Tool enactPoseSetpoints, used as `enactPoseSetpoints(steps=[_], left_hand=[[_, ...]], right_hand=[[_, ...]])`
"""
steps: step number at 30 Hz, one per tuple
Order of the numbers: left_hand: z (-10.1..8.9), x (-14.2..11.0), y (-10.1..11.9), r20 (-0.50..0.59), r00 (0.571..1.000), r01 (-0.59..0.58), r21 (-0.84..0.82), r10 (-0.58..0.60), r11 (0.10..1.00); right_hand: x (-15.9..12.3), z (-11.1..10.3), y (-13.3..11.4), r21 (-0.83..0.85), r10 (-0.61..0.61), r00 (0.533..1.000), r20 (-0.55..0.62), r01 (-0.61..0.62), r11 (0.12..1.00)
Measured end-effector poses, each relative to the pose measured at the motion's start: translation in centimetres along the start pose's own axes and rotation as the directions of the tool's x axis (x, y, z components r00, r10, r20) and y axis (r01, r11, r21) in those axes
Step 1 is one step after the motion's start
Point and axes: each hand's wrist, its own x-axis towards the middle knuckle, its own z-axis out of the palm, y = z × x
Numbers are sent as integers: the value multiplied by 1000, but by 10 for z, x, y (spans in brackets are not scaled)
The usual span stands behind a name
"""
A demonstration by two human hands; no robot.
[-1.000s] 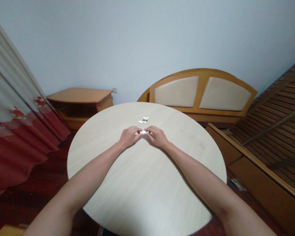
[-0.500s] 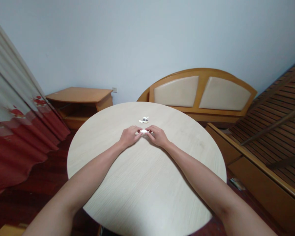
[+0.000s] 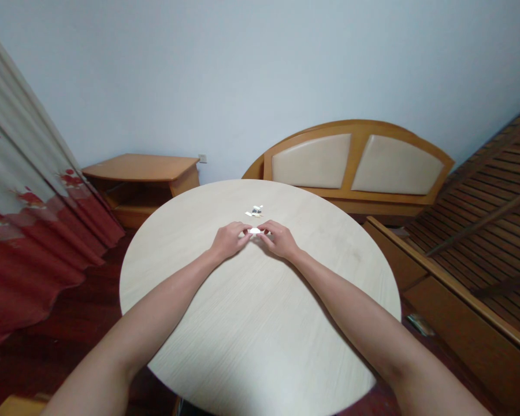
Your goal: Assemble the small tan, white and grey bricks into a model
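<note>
A small bright white piece (image 3: 254,231), too small and overexposed to name, is held between the fingertips of both hands. My left hand (image 3: 230,239) pinches its left end with thumb and fingers. At the right end, my right hand (image 3: 279,238) grips it the same way. Just beyond the hands a little group of small parts (image 3: 256,211) lies on the round pale wooden table (image 3: 251,306). Some of these parts are white, some dark, one yellowish.
A low wooden cabinet (image 3: 143,167) stands behind the table at left, near a red and white curtain (image 3: 39,231). Back right is a headboard with cream panels (image 3: 312,162). A wooden bed frame side (image 3: 455,329) runs along the right, with slatted boards (image 3: 489,231) leaning beyond it.
The view has shifted very slightly. Both hands keep their pinch on the white piece, with no other visible change.
</note>
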Motion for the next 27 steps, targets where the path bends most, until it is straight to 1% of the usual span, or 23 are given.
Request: enactPoseSetpoints(steps=[12, 17, 21, 25, 27], left_hand=[[1, 0, -1, -6, 1000, -12, -12, 12, 1000], [0, 1, -1, 4, 999, -36, -8, 36, 999], [0, 0, 0, 13, 999, -48, -29, 48, 998], [0, 0, 1, -22, 998, -60, -56, 59, 997], [0, 0, 0, -28, 996, -86, -73, 84, 994]], right_hand=[[0, 0, 0, 5, 7, 1000, 16, -7, 1000], [0, 2, 1, -16, 14, 1000, 26, -14, 1000], [0, 3, 3, -40, 41, 997, 60, -39, 998], [-1, 4, 4, -27, 75, 992, 104, -72, 997], [-1, 4, 4, -9, 85, 988, 130, -85, 996]])
